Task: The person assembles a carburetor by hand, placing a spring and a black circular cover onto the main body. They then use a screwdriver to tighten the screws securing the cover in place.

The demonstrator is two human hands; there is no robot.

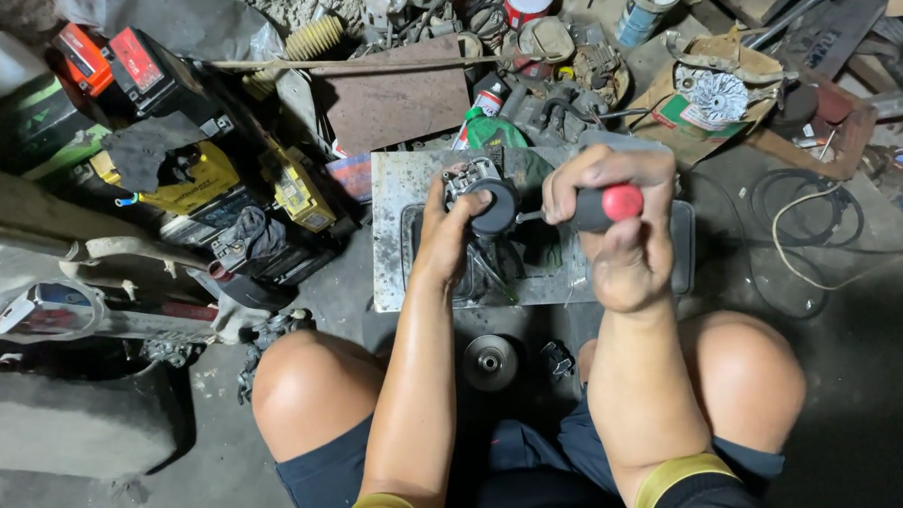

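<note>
Left hand [449, 234] clasping small grey motor part [481, 195] above metal plate [411, 235] centre, right hand [611, 228] clenched around red-capped screwdriver [595, 208], tip against part, round pulley [490, 361] on floor between 2 knees

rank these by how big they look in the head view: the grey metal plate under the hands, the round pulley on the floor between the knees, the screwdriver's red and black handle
1. grey metal plate, largest by far
2. and 3. round pulley and screwdriver handle in the right hand look about alike; the handle is partly hidden and nearer the camera, so unranked.
</note>
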